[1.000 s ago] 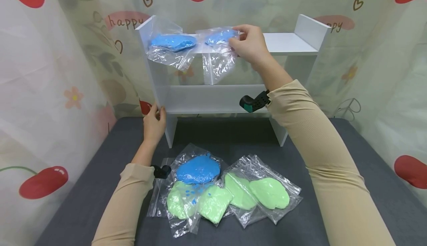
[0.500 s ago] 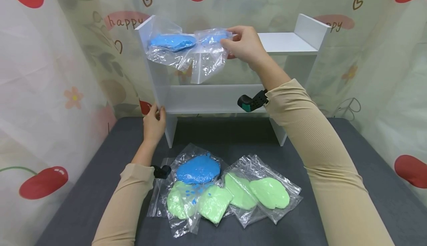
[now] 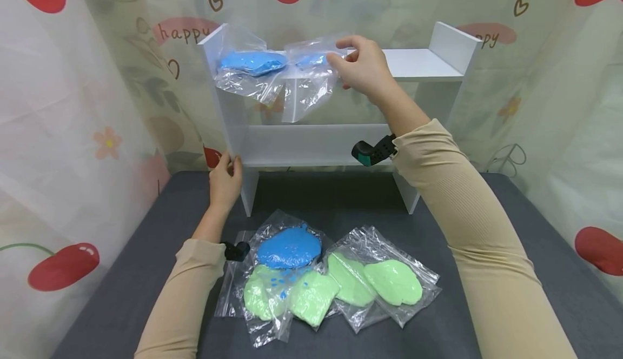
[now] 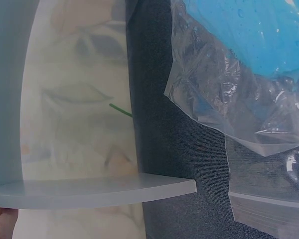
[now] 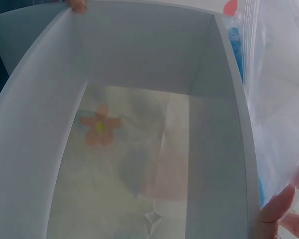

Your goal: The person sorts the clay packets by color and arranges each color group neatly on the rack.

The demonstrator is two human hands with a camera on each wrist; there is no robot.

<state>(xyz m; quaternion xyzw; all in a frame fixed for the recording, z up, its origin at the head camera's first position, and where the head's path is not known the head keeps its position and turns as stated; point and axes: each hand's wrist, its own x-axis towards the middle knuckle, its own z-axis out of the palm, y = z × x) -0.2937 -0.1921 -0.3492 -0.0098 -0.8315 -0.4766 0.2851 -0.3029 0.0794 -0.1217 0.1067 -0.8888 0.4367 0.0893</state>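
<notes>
My right hand (image 3: 364,67) is up at the top shelf (image 3: 418,62) of the white rack, fingers pinched on the right edge of a clear bag of blue putty (image 3: 311,61). The bag lies directly left of that hand, its long side running along the shelf's front edge and its loose end drooping over. It sits just beside a second blue bag (image 3: 250,62), perhaps touching. My left hand (image 3: 225,179) is far lower, gripping the rack's left upright near the counter (image 3: 511,272), so the right is nearer
</notes>
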